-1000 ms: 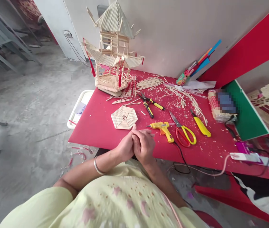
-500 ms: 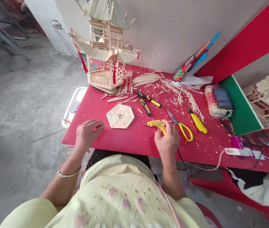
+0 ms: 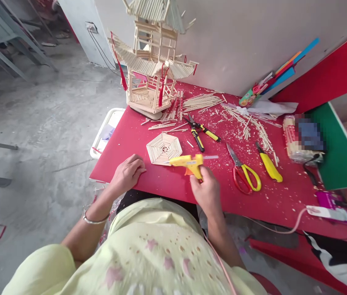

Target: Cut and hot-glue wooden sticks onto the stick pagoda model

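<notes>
Glue gun point(image 3: 187, 162) in the right hand point(image 3: 206, 191), raised over the near part of the worktop point(image 3: 161, 182), its nozzle pointing left at the near edge of the stick panel point(image 3: 159, 150). The right grip is closed around the handle, which seems to keep the barrel roughly level and the nozzle clear of the fingers; whether a finger presses the trigger, I cannot tell. Nozzle and panel overlap in this view, so contact is uncertain. A clear glue stick point(image 3: 212, 157) juts from the back, where the gun is fed.

The panel lies flat, probably for steadiness, right in front of the person and within reach of both hands. Near its left side the left hand point(image 3: 129, 174) rests at the worktop's front edge, fingers curled; whether that grip pinches anything is not clear.

Beyond the panel lie the pliers point(image 3: 197, 139), handles toward the person; farther right are the scissors point(image 3: 238, 164) and the yellow cutter point(image 3: 270, 166), likewise handle-first, presumably for easy pickup. Loose sticks point(image 3: 202, 101) spread behind, and the stick pagoda point(image 3: 139, 61) stands at the back left, apart from the tools.
</notes>
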The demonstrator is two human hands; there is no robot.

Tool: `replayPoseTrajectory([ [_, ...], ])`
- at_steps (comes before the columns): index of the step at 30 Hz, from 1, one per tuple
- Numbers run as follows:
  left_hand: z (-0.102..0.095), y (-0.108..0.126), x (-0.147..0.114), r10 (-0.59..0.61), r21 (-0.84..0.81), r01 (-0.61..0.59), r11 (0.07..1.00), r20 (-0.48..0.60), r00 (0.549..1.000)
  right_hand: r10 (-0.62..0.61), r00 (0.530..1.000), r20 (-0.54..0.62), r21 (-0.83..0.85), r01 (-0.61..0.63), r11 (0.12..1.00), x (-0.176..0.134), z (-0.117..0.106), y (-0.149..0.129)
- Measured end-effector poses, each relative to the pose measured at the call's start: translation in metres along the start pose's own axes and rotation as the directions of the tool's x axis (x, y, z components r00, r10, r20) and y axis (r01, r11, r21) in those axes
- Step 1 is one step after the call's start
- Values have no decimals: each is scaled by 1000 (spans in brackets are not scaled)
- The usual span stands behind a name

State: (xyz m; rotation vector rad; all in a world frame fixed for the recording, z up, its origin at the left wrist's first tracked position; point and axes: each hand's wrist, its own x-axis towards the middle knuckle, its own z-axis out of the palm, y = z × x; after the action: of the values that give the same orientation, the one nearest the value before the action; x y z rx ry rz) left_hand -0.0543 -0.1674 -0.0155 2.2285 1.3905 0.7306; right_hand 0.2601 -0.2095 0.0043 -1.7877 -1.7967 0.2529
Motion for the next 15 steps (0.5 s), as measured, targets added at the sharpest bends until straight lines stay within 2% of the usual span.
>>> replayPoseTrajectory([
  [4,4,7,-14,-103,-69,98,993,-66,993,-203,979,-15,-134,199,971,6,26,-53],
  [6,6,6,-17,-136,-99,128,987,-78,988,-282,960,3,-190,277,942,9,30,-64],
  [8,5,3,-19,-169,-140,155,978,-93,981,-314,948,47,-203,317,927,6,24,-59],
  [11,-1,-3,-21,-246,-184,218,958,-148,958,-263,961,89,-176,275,945,-5,-1,-36],
  [13,-6,-5,-20,-283,-219,246,944,-154,947,-183,982,52,-155,189,970,-11,-14,-24],
  [15,-10,-5,-18,-285,-254,248,935,-121,951,-135,991,-22,-104,132,986,-7,-14,-25],
])
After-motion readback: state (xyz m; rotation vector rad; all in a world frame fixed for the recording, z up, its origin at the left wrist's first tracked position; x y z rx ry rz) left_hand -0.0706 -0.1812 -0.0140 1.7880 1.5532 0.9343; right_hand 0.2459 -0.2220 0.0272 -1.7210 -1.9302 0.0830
